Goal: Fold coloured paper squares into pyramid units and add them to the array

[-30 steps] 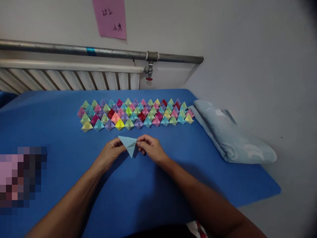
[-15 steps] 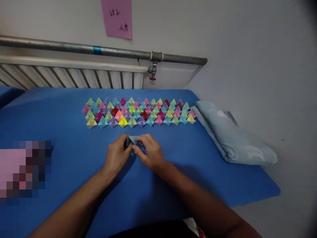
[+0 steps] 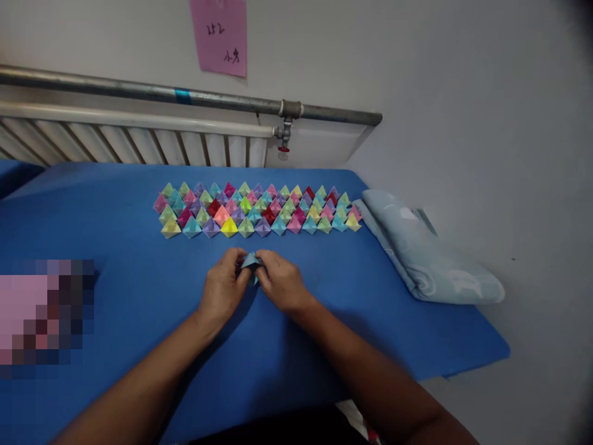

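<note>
Left hand (image 3: pixel 221 289) and right hand (image 3: pixel 283 285) are both curled nearly closed, thumbs and fingers pinching opposite sides of a light-blue folded paper (image 3: pixel 251 261). It sits between them, its visible peak pointing away from the person and another tip showing lower down between the thumbs; fingers cover its sides, so its long axis cannot be judged. At the left edge, a pink and dark shape (image 3: pixel 41 315) is pixelated and cut off. Beyond stands a pale wall (image 3: pixel 463 93); below it spreads a blue surface (image 3: pixel 139 266), with a white radiator (image 3: pixel 139 145) behind, a folded pale-blue blanket (image 3: pixel 412 247) at right, close rows of multicoloured folded papers (image 3: pixel 230 227), a pink note (image 3: pixel 220 40) and a red valve handle (image 3: pixel 283 149).
</note>
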The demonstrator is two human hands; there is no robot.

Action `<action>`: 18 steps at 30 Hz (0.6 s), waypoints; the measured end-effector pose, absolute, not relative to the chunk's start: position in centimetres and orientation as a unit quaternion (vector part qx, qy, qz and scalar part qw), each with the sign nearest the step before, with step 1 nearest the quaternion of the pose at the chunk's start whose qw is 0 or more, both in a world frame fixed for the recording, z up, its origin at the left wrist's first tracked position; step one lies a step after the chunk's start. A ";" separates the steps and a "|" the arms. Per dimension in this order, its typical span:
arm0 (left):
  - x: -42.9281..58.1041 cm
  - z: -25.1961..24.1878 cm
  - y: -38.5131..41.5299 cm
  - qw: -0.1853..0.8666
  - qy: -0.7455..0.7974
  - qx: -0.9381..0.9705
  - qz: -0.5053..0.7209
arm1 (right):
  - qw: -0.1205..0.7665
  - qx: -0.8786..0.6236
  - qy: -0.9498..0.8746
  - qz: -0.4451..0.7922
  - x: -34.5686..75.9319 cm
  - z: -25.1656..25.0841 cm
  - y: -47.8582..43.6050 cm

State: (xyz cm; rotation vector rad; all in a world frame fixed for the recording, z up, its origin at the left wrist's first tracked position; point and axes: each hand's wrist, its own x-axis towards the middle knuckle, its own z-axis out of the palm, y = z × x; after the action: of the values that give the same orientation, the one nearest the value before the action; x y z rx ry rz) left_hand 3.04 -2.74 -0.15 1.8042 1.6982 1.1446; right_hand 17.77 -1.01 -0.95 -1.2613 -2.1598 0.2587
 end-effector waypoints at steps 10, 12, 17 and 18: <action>2.9 0.7 -3.3 0.312 0.577 0.598 0.459 | 0.476 -0.432 -0.723 0.253 18.0 -1.4 -1.1; 2.8 1.0 -3.3 0.338 0.563 0.594 0.466 | 0.485 -0.425 -0.718 0.261 18.0 -1.4 -1.1; 2.4 2.0 -3.1 0.423 0.533 0.544 0.491 | 0.503 -0.408 -0.716 0.260 18.3 -1.2 -1.2; 2.3 2.3 -3.0 0.448 0.527 0.528 0.493 | 0.511 -0.404 -0.714 0.257 18.3 -1.2 -1.2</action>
State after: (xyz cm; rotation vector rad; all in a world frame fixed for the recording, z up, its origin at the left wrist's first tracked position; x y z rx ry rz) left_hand 2.33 -2.99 2.31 1.3070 1.3037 1.2197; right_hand 18.34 -1.18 -1.16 -0.9721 -1.7188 0.6198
